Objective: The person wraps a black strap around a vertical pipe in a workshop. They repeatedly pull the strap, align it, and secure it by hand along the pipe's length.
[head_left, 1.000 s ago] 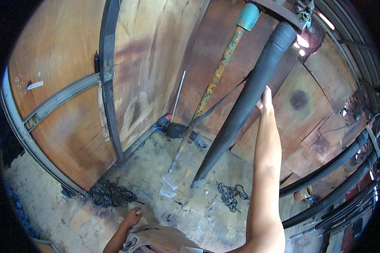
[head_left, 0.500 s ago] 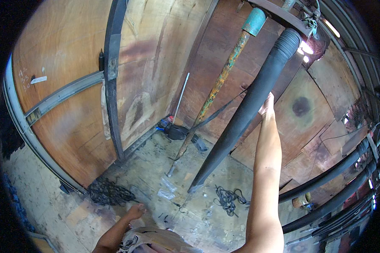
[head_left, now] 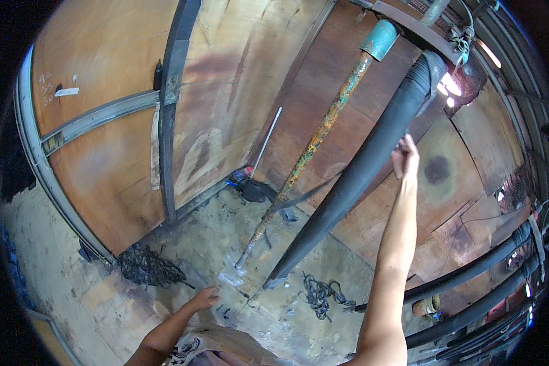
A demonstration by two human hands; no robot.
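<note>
Black, rubber-like tube slants down from beneath a metal bar, apparently carried by its thick upper end, which would leave its flank free to reach. Right hand raised just beside that flank, fingers loosely bent and apart, no grip seen; contact unclear. Left hand low, perhaps for balance, fingers curled; can't tell if anything is in it. Rusty rod left of the tube, dark strap between them, likely hampering that side. Floor: black tangle, second tangle; both could trip feet.
</note>
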